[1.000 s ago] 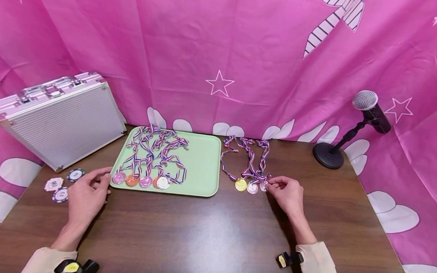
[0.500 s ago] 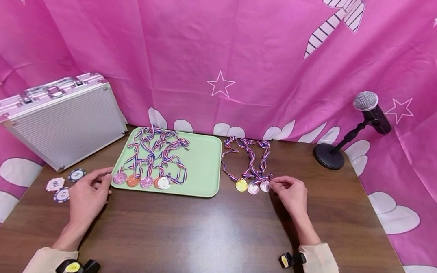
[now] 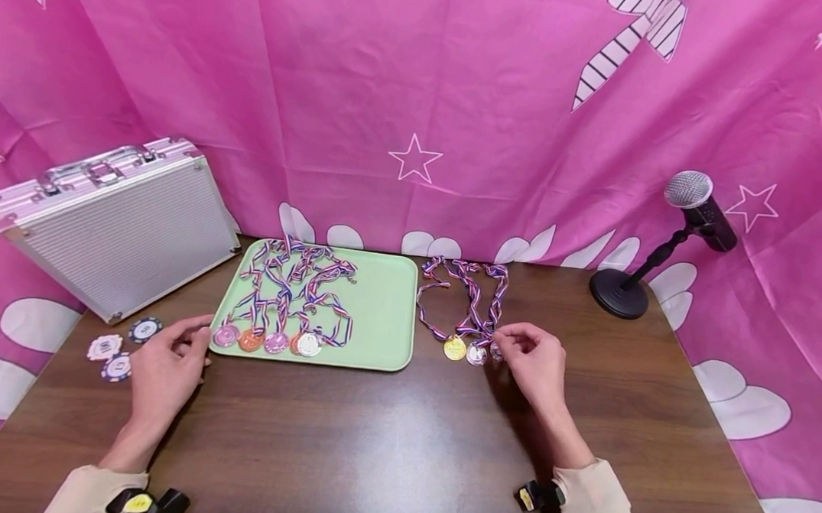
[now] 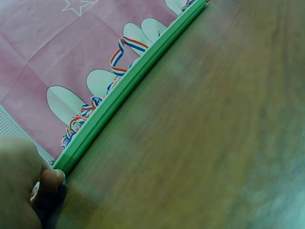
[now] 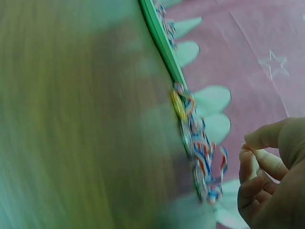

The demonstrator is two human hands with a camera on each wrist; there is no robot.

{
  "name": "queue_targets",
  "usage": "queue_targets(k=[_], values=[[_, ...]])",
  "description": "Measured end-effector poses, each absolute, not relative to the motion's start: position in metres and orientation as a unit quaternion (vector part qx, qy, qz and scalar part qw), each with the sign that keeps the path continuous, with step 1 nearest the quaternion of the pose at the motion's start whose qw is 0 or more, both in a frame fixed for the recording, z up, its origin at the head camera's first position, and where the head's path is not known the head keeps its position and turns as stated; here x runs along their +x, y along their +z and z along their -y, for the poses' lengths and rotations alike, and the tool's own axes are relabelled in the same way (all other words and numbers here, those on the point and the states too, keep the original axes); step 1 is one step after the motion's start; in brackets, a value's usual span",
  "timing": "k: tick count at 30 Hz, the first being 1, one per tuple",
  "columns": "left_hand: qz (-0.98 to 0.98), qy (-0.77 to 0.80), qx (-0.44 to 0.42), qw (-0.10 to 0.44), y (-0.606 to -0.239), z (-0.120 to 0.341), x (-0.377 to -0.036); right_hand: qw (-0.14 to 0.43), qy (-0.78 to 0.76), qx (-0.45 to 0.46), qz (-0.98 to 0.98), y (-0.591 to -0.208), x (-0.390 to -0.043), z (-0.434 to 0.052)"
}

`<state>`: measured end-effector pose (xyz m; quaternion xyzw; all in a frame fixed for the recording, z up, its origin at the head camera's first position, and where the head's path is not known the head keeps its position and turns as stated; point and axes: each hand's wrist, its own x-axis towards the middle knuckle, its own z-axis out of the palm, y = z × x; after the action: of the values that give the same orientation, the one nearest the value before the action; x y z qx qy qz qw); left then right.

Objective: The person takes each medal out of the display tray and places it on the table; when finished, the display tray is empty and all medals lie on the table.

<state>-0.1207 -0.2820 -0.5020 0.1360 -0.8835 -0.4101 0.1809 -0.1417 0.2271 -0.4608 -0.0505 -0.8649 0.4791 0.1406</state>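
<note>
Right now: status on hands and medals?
Left hand touching the green plastic tray corner, holding nothing. Right hand over the rightmost silver ribbon medal on the brown table, grip unclear. Nothing obstructing.

Head view high, facing down over table (image 3: 375,439); wrist views low, close, sharing tray (image 3: 388,317) edge.

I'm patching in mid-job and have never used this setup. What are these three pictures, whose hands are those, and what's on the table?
There is no machine: a person works with two bare hands. The wide picture comes from a camera on the head; the two blurry ones come from cameras on each wrist. On the table lie a green tray with ribboned medals, three more medals to its right, three poker chips, a metal case and a microphone. The left hand rests by the tray's near left corner, holding nothing. The right hand has curled fingers at the rightmost medal; whether it grips it is unclear.
</note>
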Motion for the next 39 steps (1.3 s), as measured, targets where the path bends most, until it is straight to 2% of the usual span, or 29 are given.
queue_targets(k=[6, 18, 39], values=[[0.882, -0.413, 0.136, 0.183, -0.501, 0.281, -0.120, 0.122, 0.500, -0.002, 0.858, -0.459, -0.134, -0.195], [0.883, -0.411, 0.144, 0.177, -0.500, 0.281, -0.120, 0.027, 0.586, 0.077, 0.806, -0.461, -0.117, -0.127], [0.881, -0.412, 0.137, 0.187, -0.500, 0.282, -0.120, 0.035, 0.535, 0.158, 0.829, -0.474, -0.117, -0.031]])
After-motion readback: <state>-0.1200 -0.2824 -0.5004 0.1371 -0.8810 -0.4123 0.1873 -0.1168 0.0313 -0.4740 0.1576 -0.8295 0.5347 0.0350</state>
